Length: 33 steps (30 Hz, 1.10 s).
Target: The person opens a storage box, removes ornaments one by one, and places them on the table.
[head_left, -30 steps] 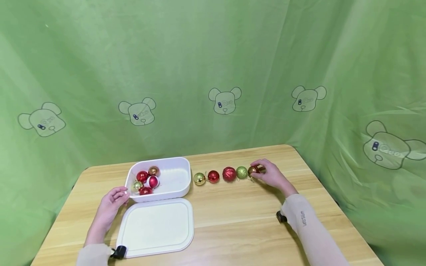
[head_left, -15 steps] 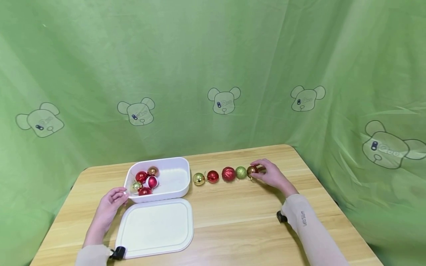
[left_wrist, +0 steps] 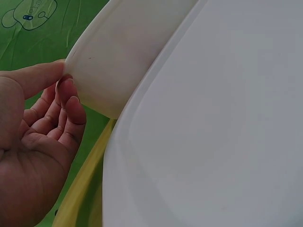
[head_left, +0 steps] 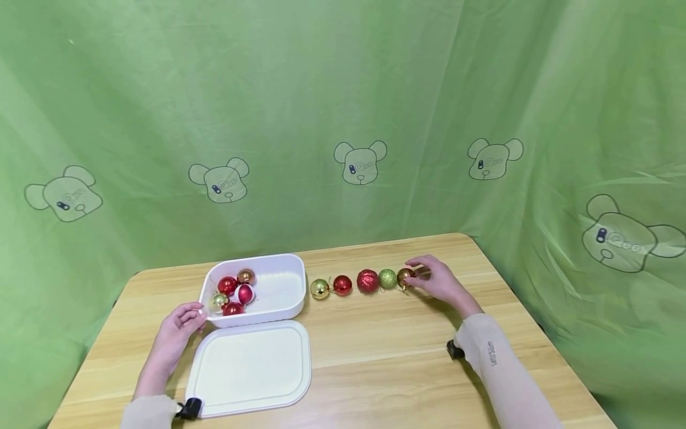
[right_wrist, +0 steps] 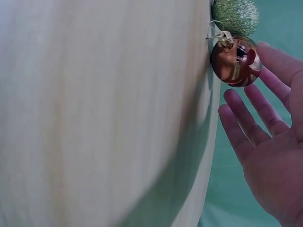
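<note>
My left hand [head_left: 179,330] pinches the rim of a white plastic box [head_left: 284,315] at its near left corner; the left wrist view has thumb and forefinger meeting on that rim. At the right end of a row of Christmas baubles lies a shiny brown bauble [right_wrist: 235,62] with a gold cap. Around its right side is my right hand [head_left: 440,282], fingers spread and fairly straight, thumb tip right at the bauble's surface. Leftward along the row come a glittery green bauble [head_left: 387,279], a textured red bauble [head_left: 367,281], a shiny red bauble [head_left: 343,285] and a gold bauble [head_left: 320,289].
Several more baubles lie in the left half of the box, among them a brown bauble [head_left: 246,277] and a red and white bauble [head_left: 244,294]. A flat white lid [head_left: 249,369] lies in front of the box on the wooden table [head_left: 386,369]. A green curtain [head_left: 300,89] hangs behind.
My right fingers have loosened and drawn slightly right, away from the brown bauble, which stays at the row's end. The left hand keeps its place on the box rim.
</note>
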Tool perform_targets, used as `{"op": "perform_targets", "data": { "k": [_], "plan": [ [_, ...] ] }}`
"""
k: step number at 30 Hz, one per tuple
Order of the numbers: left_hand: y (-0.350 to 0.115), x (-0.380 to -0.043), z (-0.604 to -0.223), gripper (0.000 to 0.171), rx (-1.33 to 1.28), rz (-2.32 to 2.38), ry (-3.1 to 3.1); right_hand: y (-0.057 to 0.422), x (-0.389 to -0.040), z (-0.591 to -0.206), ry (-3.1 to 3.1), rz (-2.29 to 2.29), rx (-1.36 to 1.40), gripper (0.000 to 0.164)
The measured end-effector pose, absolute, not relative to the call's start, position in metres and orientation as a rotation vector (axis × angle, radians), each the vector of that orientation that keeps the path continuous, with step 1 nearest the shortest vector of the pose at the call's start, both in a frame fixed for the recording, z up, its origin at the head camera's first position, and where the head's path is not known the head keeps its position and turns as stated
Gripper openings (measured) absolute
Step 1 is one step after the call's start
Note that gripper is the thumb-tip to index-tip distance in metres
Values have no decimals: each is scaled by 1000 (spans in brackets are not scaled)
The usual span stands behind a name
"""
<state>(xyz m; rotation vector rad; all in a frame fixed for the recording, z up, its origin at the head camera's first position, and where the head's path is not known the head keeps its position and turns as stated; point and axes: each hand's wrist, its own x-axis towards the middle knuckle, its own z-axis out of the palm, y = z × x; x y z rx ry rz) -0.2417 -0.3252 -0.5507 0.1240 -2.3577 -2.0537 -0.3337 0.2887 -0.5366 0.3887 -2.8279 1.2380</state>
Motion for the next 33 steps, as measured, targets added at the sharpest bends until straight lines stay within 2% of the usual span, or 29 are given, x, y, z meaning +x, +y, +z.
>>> {"op": "perform_targets", "data": {
  "k": [10,16,33],
  "plan": [
    [-325,-241,-549,43,138,-2045,-2368,277,-333,-515,-2769,1205,453,48],
    [-325,-241,-548,45,157,-2052,-2377,256,-332,-500,-2711,1251,549,44],
    [-327,-243,-550,45,151,-2058,-2385,190,-331,-480,-2651,1323,690,45]
  ]
}}
